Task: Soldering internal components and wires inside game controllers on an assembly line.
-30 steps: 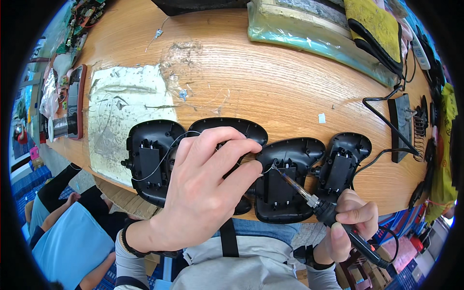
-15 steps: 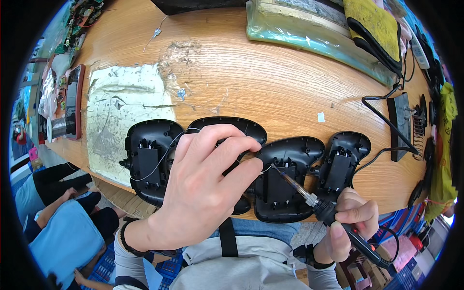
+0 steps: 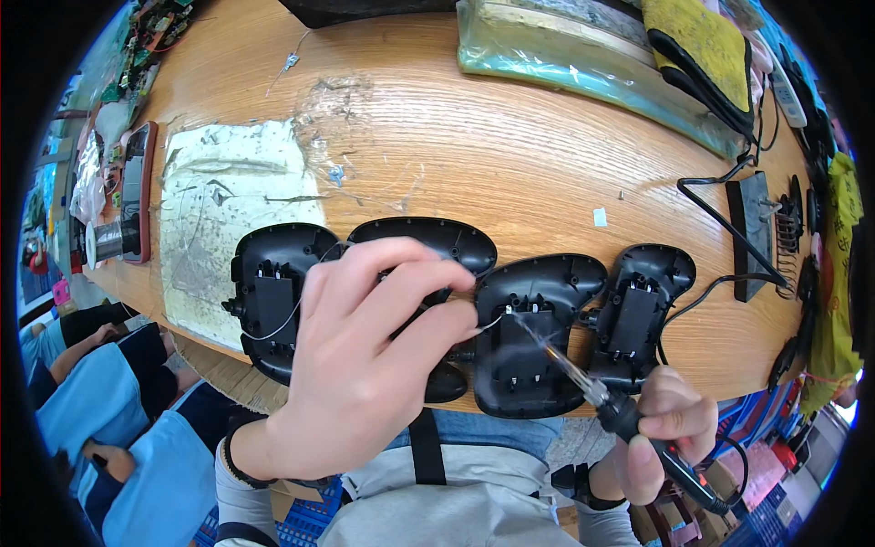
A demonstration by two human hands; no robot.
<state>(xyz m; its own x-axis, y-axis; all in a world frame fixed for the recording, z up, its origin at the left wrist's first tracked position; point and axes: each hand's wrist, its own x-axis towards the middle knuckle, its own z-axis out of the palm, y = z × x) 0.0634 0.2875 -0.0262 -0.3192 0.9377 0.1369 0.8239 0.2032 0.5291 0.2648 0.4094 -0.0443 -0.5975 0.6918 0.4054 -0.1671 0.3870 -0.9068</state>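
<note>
My left hand [image 3: 369, 351] is closed, thumb and fingers pinching a thin solder wire [image 3: 489, 325]. The wire's end points at the upper terminals of a black plastic shell [image 3: 570, 273], and its slack loops back over another shell [image 3: 260, 242] at the left. In my closed right hand [image 3: 673, 427] is a soldering iron [image 3: 624, 417], held by its dark handle. Its blurred tip hovers over the same shell, a little right of the wire's end; contact cannot be made out. My left hand partly hides a third shell [image 3: 437, 235].
Further right lies another black shell [image 3: 674, 269]. An iron stand with a coiled spring [image 3: 786, 228] and the iron's cord are at the right edge. A plastic-wrapped bundle [image 3: 583, 77] and yellow glove [image 3: 697, 46] lie at the back. People in blue [image 3: 169, 465] sit at lower left.
The iron's tip has drawn slightly away from the wire's end, toward the lower right. My left hand has shifted a little left with the solder wire. More of the people at lower left shows.
</note>
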